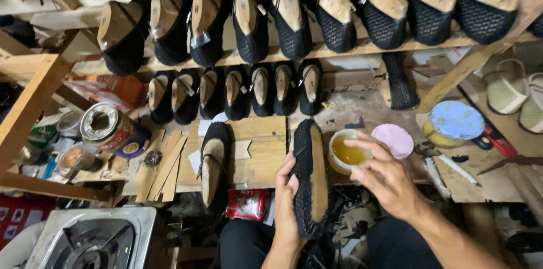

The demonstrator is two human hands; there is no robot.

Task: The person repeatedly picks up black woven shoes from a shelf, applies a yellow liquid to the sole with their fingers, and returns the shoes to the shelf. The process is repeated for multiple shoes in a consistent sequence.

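Observation:
My left hand (287,198) grips a black mesh shoe upper on a wooden last (311,178), sole side up, above my lap. My right hand (383,173) hovers beside it with fingers spread, fingertips at the rim of a small white cup of yellow glue (345,155). A pink round lid (395,139) lies just right of the cup. Another black lasted shoe (215,164) rests sole up on the wooden board (260,144) to the left.
Two shelf rows of black lasted shoes (294,17) fill the back. A tin can (110,130) and cardboard insoles (161,167) lie left. A blue-lidded jar (452,123) stands right, beside cream sandals (509,91). A gas stove (93,241) sits bottom left.

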